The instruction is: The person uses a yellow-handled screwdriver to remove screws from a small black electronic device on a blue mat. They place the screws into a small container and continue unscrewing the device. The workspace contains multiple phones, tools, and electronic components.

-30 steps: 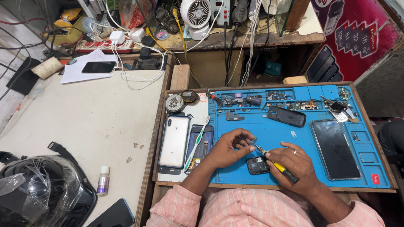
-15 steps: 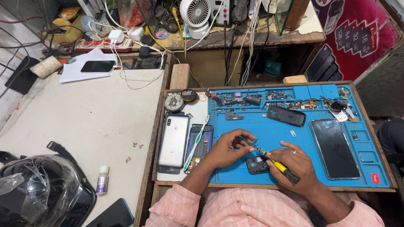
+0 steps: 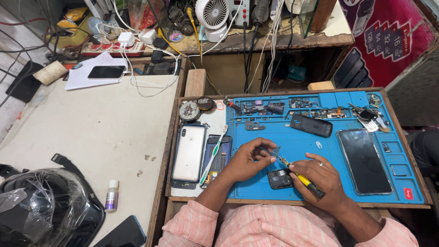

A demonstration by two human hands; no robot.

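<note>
The right hand (image 3: pixel 320 176) is closed around a yellow-handled screwdriver (image 3: pixel 299 177), gripping the handle with the tip pointing up and to the left toward the left hand (image 3: pixel 247 160). The left hand's fingers are curled together, pinching something small at the screwdriver tip; what it is cannot be made out. Just below and between the two hands, a small dark phone part (image 3: pixel 280 179) lies on the blue work mat (image 3: pixel 292 146), near its front edge. The mat sits in a wooden tray (image 3: pixel 176 137). To the left of the left forearm lie a white phone (image 3: pixel 189 153), back up, and beside it a dark phone frame (image 3: pixel 218 158) with a toothbrush (image 3: pixel 214 153) resting across it. To the right of the right hand a phone with a black screen (image 3: pixel 363 160) lies flat on the mat, and a black cover (image 3: pixel 311 125) lies farther back. Small parts and tools fill the mat's rear compartments. On the pale table (image 3: pixel 91 137) to the left stand a small bottle (image 3: pixel 111 195) and a helmet wrapped in plastic (image 3: pixel 41 210).
</note>
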